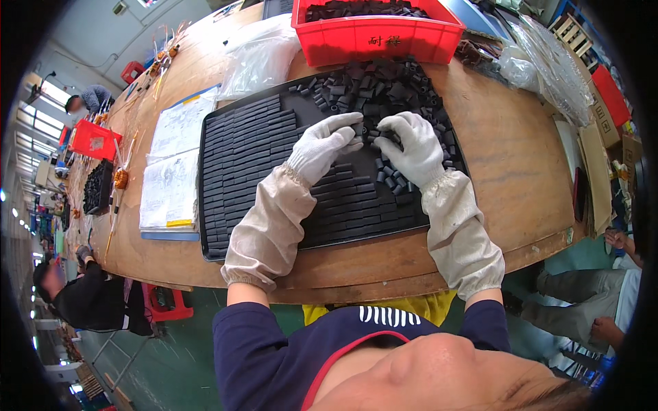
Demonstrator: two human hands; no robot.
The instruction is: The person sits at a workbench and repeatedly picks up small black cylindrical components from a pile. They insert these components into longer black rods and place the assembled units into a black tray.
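Over the black tray [320, 244], my two gloved hands face each other, fingertips a short gap apart. My left hand [322, 145] is closed, fingers bent toward the right; what lies between its fingertips blends into the dark pieces behind. Thumb and forefinger of my right hand [412, 148] curve around a small black tubular piece [371, 130]. Rows of black tubular pieces [250, 157] lie end to end across the tray's left and lower part. Loose black pieces [384, 89] are heaped at its far right and beside my right hand.
Behind the tray stands a red bin [377, 41] holding more black pieces. Clear plastic bags [264, 58] and open paper sheets [171, 171] lie to the left on the wooden table [514, 151]. Plastic wrap and cardboard [596, 171] are at the right. Other people are nearby.
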